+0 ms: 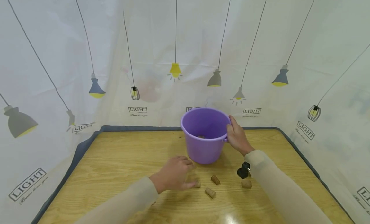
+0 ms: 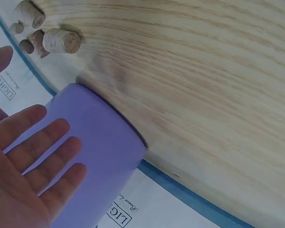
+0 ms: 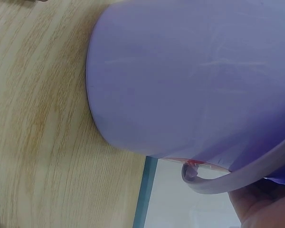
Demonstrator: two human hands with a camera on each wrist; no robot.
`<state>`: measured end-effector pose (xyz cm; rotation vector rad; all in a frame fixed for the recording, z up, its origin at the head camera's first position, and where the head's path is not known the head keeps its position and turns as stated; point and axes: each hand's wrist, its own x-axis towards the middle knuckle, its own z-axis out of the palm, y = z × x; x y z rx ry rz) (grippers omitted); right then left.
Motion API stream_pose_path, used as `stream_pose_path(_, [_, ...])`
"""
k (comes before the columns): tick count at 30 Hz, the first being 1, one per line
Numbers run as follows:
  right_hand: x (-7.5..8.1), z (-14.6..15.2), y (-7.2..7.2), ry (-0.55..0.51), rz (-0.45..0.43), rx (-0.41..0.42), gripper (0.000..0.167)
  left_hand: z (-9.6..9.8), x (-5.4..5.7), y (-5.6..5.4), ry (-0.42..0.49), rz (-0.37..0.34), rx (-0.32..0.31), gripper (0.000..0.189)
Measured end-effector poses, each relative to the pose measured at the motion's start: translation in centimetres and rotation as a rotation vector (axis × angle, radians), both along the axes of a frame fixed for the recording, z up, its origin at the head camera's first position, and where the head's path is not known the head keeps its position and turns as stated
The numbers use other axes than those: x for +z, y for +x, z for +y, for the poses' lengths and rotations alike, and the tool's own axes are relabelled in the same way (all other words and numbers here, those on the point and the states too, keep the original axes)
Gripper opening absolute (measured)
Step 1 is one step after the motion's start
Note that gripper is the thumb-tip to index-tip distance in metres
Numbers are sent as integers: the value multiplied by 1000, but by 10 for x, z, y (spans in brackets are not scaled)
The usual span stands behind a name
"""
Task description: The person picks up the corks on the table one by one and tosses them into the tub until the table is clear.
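Note:
A purple bucket [image 1: 203, 150] stands on the wooden table, its mouth tipped a little toward me. My right hand [image 1: 238, 136] grips its right rim; the right wrist view shows the fingers [image 3: 263, 202] beside the purple handle [image 3: 242, 179]. A small brown piece [image 1: 201, 137] shows inside the bucket, its kind unclear. My left hand [image 1: 175, 173] hovers in front of the bucket, fingers apart, with nothing in the palm [image 2: 19, 190]. Close to its thumb lies a cork [image 1: 197, 184], partly covered. Two more corks, one darker [image 1: 215, 179] and one paler [image 1: 210, 192], lie to its right.
Another cork [image 1: 246, 184] lies by the right forearm, under the black wrist camera [image 1: 243, 170]. Bare tabletop [image 1: 124, 159] stretches left of the bucket. A white curtain [image 1: 162, 34] printed with lamps surrounds the table [image 1: 289, 159], which has a dark blue edge.

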<state>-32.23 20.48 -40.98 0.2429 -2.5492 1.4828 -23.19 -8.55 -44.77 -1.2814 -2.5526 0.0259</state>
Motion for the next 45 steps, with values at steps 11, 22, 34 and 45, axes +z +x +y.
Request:
stream_pose_path(11, [0, -1, -1, 4, 13, -3, 59, 11, -5, 0, -111, -50, 45, 53])
stream_pose_path(22, [0, -1, -1, -28, -13, 3, 59, 17, -15, 0, -124, -70, 72, 38])
stream_pose_path(34, [2, -1, 2, 5, 3, -9, 59, 22, -12, 1, -125, -138, 76, 34])
stream_pose_path(45, [4, -1, 3, -7, -5, 5, 60, 26, -16, 1, -158, -87, 54, 39])
